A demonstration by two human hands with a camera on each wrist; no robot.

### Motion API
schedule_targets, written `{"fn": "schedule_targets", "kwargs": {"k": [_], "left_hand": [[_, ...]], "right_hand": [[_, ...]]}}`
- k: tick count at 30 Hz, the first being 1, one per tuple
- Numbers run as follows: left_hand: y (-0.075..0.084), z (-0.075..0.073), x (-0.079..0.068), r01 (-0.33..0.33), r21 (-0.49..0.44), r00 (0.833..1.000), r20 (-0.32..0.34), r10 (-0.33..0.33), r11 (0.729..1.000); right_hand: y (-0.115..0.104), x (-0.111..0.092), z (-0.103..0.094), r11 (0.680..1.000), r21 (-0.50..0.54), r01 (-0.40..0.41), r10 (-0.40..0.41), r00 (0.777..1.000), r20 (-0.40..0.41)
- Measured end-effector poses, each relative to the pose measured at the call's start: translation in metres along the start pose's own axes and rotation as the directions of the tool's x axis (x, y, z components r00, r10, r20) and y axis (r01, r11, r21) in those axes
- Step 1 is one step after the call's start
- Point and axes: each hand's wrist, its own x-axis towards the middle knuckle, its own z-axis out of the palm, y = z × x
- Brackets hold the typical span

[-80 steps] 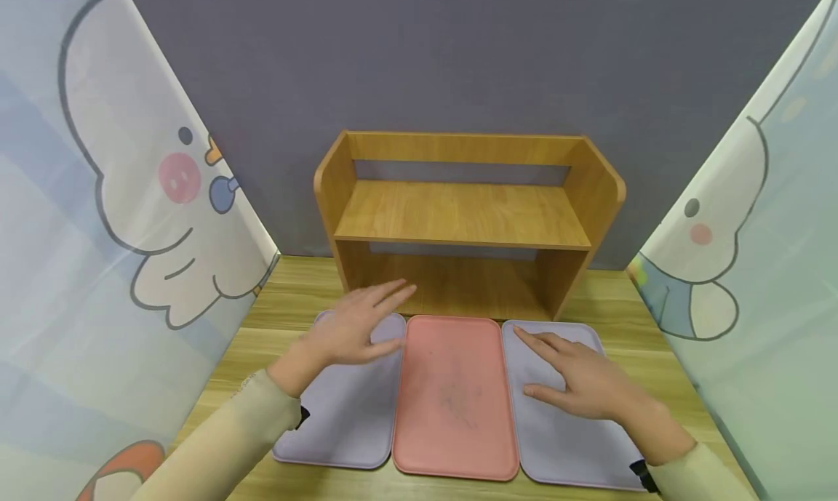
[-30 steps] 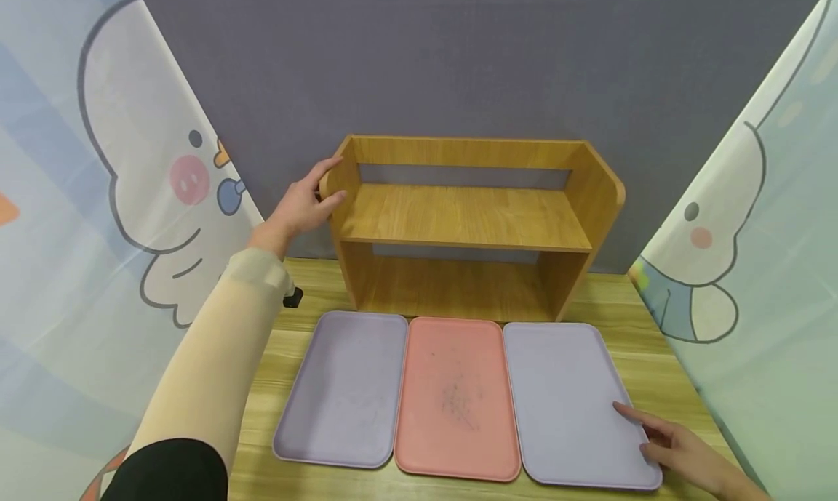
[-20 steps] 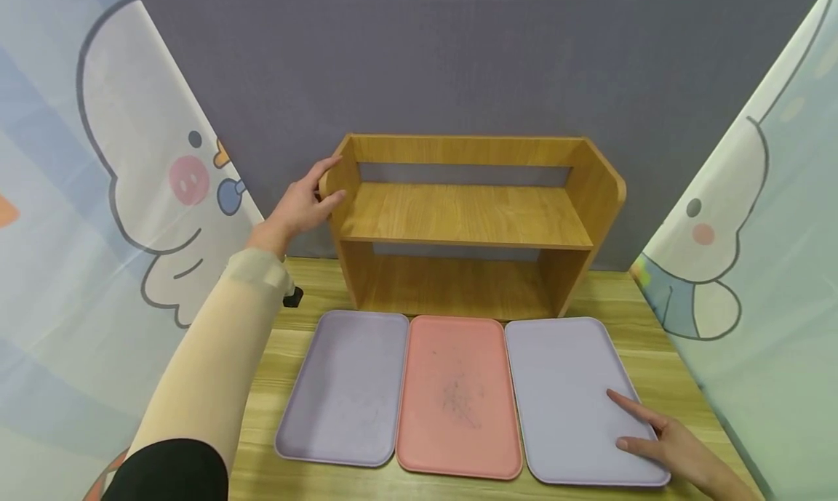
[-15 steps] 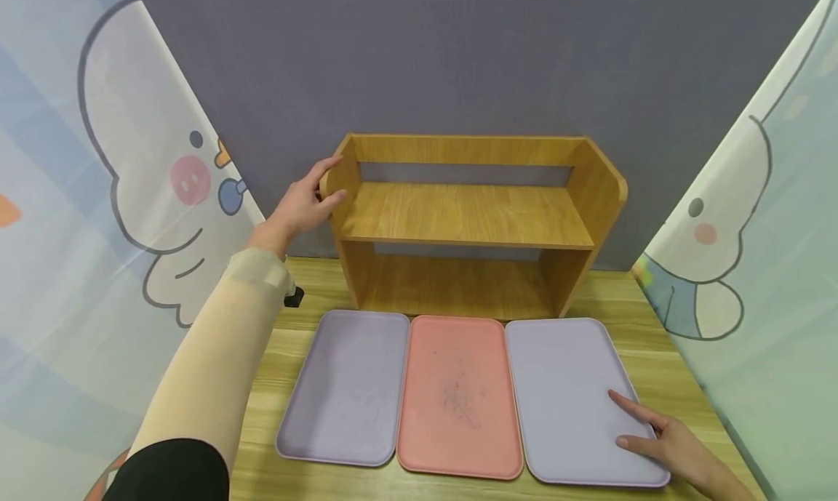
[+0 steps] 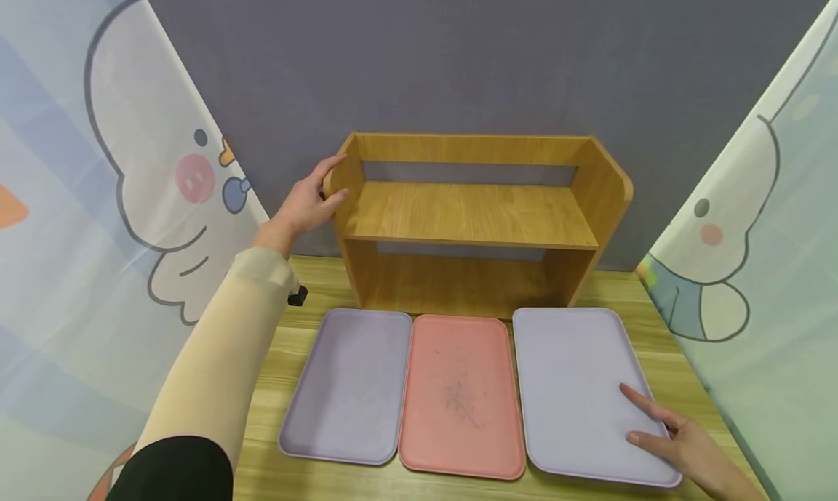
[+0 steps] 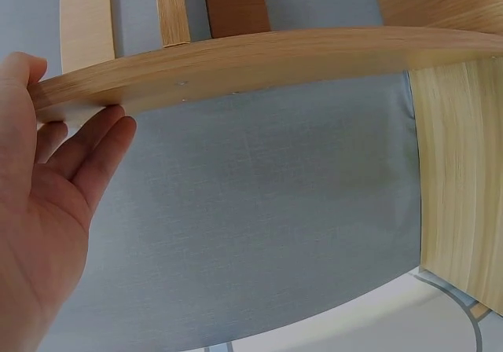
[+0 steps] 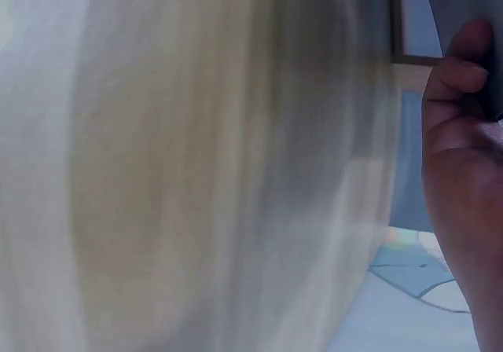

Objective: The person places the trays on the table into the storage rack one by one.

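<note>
My left hand (image 5: pixel 303 204) grips the upper front edge of the left side panel of a two-tier wooden desktop shelf (image 5: pixel 468 214). In the left wrist view, the thumb lies on one side of the panel (image 6: pixel 259 57) and curled fingers (image 6: pixel 102 152) on the other. My right hand (image 5: pixel 687 443) holds the right-hand lavender tray (image 5: pixel 583 392) by its near right edge. Thumb and forefinger lie over its surface; in the right wrist view, other fingers (image 7: pixel 460 81) curl under it. This tray looks raised off the table and stands slightly apart from the pink tray (image 5: pixel 461 399).
Another lavender tray (image 5: pixel 350 385) lies left of the pink one. All three are in front of the shelf on a wood-grain table (image 5: pixel 294 283). A grey partition (image 5: pixel 471 57) rises behind, and cartoon-printed curtains (image 5: pixel 164 195) flank both sides.
Earlier both hands hovered over the trays. The left hand then took hold of the shelf panel and stays there. The right hand gripped the right tray, which has risen and shifted slightly right.
</note>
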Motion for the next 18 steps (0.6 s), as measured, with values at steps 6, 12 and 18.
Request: {"fn": "schedule_targets", "kwargs": {"k": [6, 12, 18], "left_hand": [[-0.002, -0.001, 0.001, 0.0, 0.006, 1.0, 0.002, 0.0, 1.0], [-0.004, -0.002, 0.002, -0.001, 0.012, 1.0, 0.001, 0.001, 1.0], [-0.003, -0.001, 0.002, 0.003, 0.012, 1.0, 0.005, -0.003, 1.0]], "right_hand": [[-0.018, -0.006, -0.004, 0.999, 0.031, -0.008, 0.008, 1.0, 0.013], [-0.045, -0.01, -0.005, 0.997, 0.078, 0.003, -0.005, 1.0, 0.026], [-0.07, -0.013, -0.001, 0.984, 0.177, 0.034, -0.036, 0.999, 0.009]]}}
